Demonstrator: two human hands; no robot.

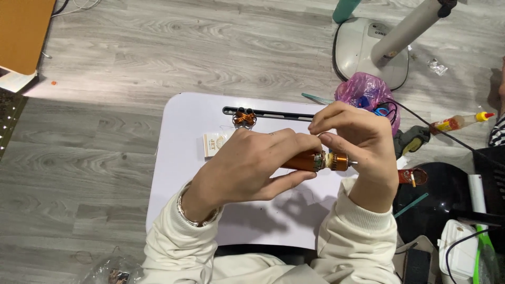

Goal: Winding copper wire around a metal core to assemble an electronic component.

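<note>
My left hand (252,165) is wrapped around a copper-coloured cylindrical motor part (305,160) and holds it level above the small white table (184,126). My right hand (357,144) pinches the end of that part, where a small copper wire coil (339,160) sits on a thin shaft. Both sleeves are cream-coloured. A bracelet shows on my left wrist.
On the white table lie a black slotted bar (279,114) with a small copper coil (244,118) on it and a small white box (214,144). A pink plastic bag (363,90), a glue bottle (460,122), a white fan base (363,47) and dark clutter sit to the right.
</note>
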